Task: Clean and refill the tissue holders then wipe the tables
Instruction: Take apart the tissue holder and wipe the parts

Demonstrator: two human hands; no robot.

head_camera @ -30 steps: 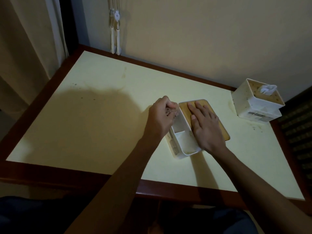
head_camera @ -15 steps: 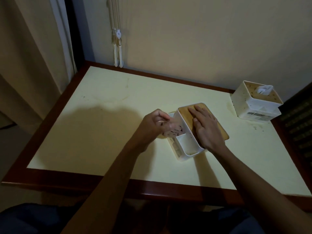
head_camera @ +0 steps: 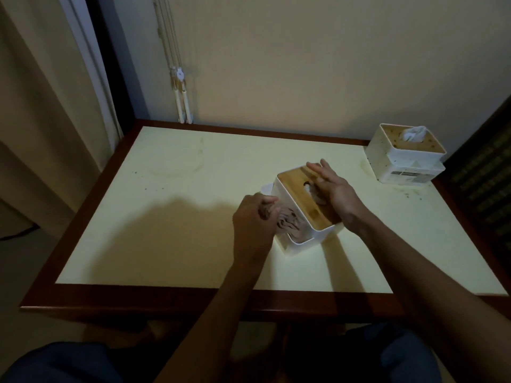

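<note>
On the tabletop [head_camera: 171,244], the left hand [head_camera: 253,219] curls its fingers around a patterned cloth [head_camera: 287,221], rubbing the near tissue holder's [head_camera: 301,241] side. The right hand [head_camera: 336,193] lies flat, fingers straight, pressing the wooden lid [head_camera: 297,178] to steady it. A second holder [head_camera: 405,158] waits far right.

Single head-worn wide-angle view, forward and down over the table [head_camera: 171,239], close above both forearms.

Dim warm light, heavy shadow on the table [head_camera: 193,189], blurred hands, wide-angle bending at edges
</note>
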